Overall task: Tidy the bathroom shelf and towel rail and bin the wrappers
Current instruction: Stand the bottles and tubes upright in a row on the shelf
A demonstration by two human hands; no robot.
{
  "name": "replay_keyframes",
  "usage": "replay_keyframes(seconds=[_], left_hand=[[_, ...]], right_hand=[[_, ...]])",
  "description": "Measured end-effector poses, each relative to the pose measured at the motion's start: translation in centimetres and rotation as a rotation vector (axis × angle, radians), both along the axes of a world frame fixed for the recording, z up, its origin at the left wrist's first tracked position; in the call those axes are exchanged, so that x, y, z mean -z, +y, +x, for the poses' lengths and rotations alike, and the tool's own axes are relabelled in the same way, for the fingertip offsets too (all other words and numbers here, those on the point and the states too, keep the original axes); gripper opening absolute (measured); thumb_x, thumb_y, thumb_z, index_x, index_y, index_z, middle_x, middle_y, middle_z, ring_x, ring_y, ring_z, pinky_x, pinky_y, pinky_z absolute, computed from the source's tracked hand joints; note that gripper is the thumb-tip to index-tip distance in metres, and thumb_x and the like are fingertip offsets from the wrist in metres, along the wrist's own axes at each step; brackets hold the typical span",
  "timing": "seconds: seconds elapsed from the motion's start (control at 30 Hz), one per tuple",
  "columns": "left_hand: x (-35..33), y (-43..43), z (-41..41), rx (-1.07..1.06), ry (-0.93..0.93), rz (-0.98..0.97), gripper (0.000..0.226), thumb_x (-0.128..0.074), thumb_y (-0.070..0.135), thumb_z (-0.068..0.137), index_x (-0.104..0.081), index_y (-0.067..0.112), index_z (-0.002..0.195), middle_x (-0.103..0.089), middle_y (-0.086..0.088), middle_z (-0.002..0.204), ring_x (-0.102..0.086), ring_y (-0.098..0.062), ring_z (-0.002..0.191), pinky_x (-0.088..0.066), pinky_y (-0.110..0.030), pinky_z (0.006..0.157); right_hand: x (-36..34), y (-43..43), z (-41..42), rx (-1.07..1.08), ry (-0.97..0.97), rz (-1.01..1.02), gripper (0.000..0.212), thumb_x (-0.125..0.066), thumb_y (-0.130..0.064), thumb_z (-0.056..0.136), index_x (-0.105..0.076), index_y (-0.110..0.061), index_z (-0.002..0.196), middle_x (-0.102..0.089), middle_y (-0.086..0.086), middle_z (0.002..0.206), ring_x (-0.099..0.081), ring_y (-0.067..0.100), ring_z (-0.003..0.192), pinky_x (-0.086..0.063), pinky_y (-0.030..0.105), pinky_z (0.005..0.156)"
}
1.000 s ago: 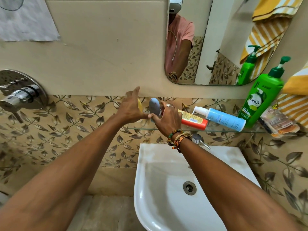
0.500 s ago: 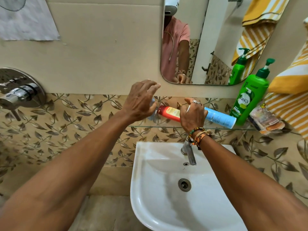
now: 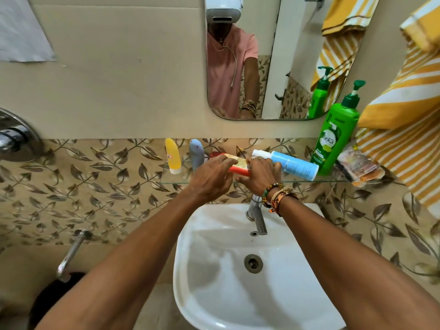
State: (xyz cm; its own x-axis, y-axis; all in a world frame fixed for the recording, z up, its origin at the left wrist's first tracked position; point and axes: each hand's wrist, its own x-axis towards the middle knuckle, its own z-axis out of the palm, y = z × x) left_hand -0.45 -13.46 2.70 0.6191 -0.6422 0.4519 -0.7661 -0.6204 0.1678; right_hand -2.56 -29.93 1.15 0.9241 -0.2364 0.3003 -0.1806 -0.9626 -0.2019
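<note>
A glass shelf (image 3: 333, 180) runs below the mirror. A yellow tube (image 3: 173, 156) and a grey tube (image 3: 196, 153) stand upright at its left end. Both hands hold a red-orange tube (image 3: 238, 163) lying flat on the shelf: my left hand (image 3: 209, 179) has fingers on its left part, my right hand (image 3: 260, 175) grips its right end. A blue bottle (image 3: 294, 164) lies on its side to the right. A green pump bottle (image 3: 335, 139) stands upright. Crumpled clear wrappers (image 3: 359, 166) lie at the shelf's right end. A yellow striped towel (image 3: 404, 129) hangs at the right.
A white basin (image 3: 226, 270) with a chrome tap (image 3: 257, 216) sits below the shelf. A mirror (image 3: 273, 55) hangs above. A chrome shower mixer (image 3: 14, 136) is on the left wall, and a chrome handle (image 3: 70, 253) over a dark object is at lower left.
My left hand let go of the grey tube, which now stands upright beside the yellow one. It moved right onto the red-orange tube, which my right hand still holds.
</note>
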Motion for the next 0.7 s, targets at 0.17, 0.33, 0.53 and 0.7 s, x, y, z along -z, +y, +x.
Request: replay_keyframes(seconds=[0.17, 0.33, 0.53, 0.7], left_hand=[[0.4, -0.1, 0.3, -0.088, 0.093, -0.028, 0.037, -0.055, 0.018, 0.096, -0.057, 0.008, 0.131, -0.062, -0.014, 0.125, -0.061, -0.025, 0.108, -0.047, -0.028, 0.082], [-0.1, -0.3, 0.8, -0.186, 0.199, -0.016, 0.03, -0.055, 0.018, 0.095, -0.062, 0.008, 0.122, -0.064, -0.015, 0.12, -0.061, -0.026, 0.106, -0.053, -0.038, 0.088], [-0.1, -0.8, 1.0, -0.272, 0.29, -0.12, 0.025, -0.059, 0.021, 0.094, -0.063, 0.009, 0.115, -0.068, -0.01, 0.107, -0.063, -0.025, 0.097, -0.054, -0.04, 0.083], [0.0, -1.6, 0.6, -0.345, 0.541, -0.405, 0.026, -0.063, 0.025, 0.092, -0.056, 0.015, 0.114, -0.068, -0.006, 0.107, -0.065, -0.022, 0.097, -0.055, -0.039, 0.081]], right_hand=[[-0.7, 0.1, 0.5, 0.002, 0.08, -0.051, 0.051, -0.069, -0.055, 0.076, -0.058, -0.019, 0.11, -0.059, 0.006, 0.114, -0.052, 0.028, 0.107, -0.037, 0.042, 0.088], [-1.3, 0.3, 0.2, -0.025, 0.144, -0.058, 0.046, -0.065, -0.048, 0.082, -0.056, -0.02, 0.117, -0.055, 0.008, 0.117, -0.049, 0.028, 0.11, -0.037, 0.042, 0.092], [-1.3, 0.4, -0.9, -0.02, 0.16, -0.042, 0.026, -0.054, -0.029, 0.089, -0.054, -0.019, 0.113, -0.056, 0.006, 0.112, -0.048, 0.027, 0.106, -0.035, 0.043, 0.092], [-0.5, 0.5, -2.0, 0.002, 0.1, -0.044, 0.022, -0.048, -0.026, 0.094, -0.053, -0.017, 0.114, -0.059, 0.006, 0.11, -0.049, 0.026, 0.102, -0.037, 0.043, 0.091]])
